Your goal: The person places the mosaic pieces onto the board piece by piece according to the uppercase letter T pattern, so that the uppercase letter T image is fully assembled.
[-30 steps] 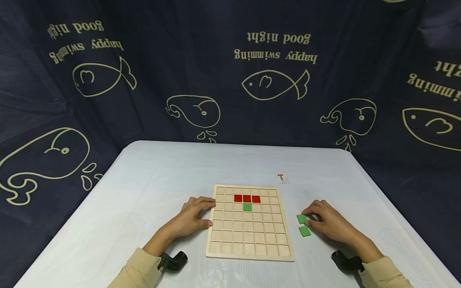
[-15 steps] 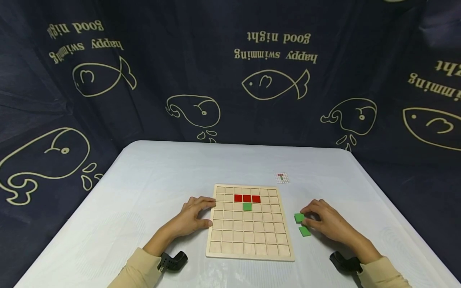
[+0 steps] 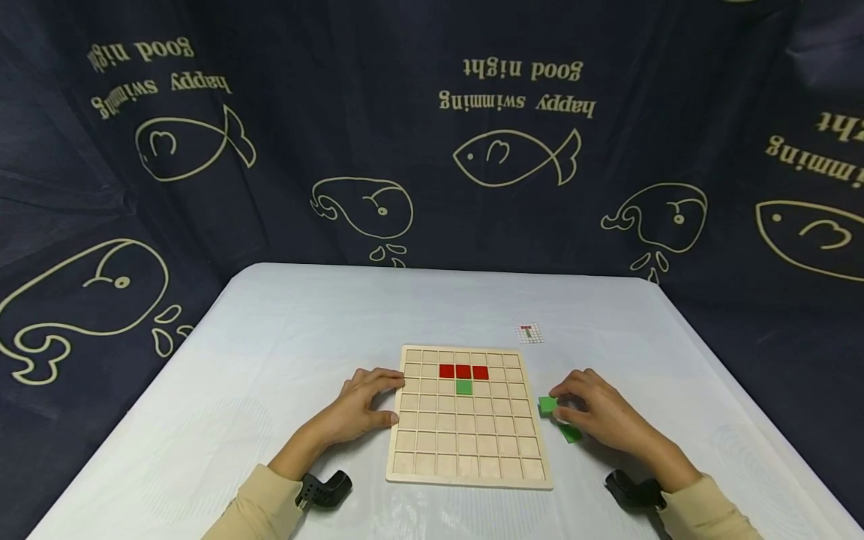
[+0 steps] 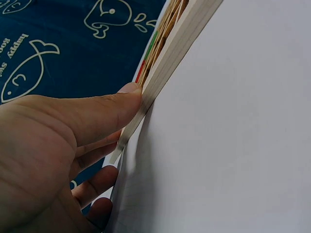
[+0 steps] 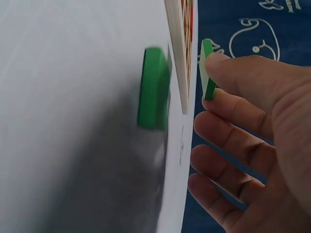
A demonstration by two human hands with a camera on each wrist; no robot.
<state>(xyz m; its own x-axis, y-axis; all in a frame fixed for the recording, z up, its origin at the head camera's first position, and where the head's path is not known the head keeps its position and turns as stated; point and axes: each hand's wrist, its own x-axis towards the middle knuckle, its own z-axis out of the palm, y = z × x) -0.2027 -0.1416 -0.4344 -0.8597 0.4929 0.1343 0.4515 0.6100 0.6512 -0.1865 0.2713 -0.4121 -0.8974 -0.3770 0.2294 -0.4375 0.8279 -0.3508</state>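
Held green tile: the held green tile [image 3: 547, 406] is raised above the counter [image 3: 324, 300], just beside the right edge of the board [image 3: 447, 445].
Tile axis: a square outline is shown, so no clear long axis can be named; in the right wrist view it is seen almost on its edge, with its longest line running nearly up and down in that view.
Tile facing: in the head view a broad green face is turned upward, and the near edge is directed to the person.
Right hand: by the right hand [image 3: 599, 412] the tile is pinched between thumb and index finger; the other fingers are slightly bent and apart from it.
Left hand: by the left hand [image 3: 358, 405] the left edge of the board is touched; thumb and fingers are spread from each other.
Loose green tile: the loose green tile [image 5: 154, 87] is laid flat on the counter, under the right hand and partly hidden in the head view.
Board tiles: three red tiles [image 3: 463, 372] are set side by side in the second row from the far edge; one placed green tile [image 3: 463, 387] is set directly below the middle one.
Pattern card: the small card [image 3: 529, 333] is placed beyond the board's far right corner.
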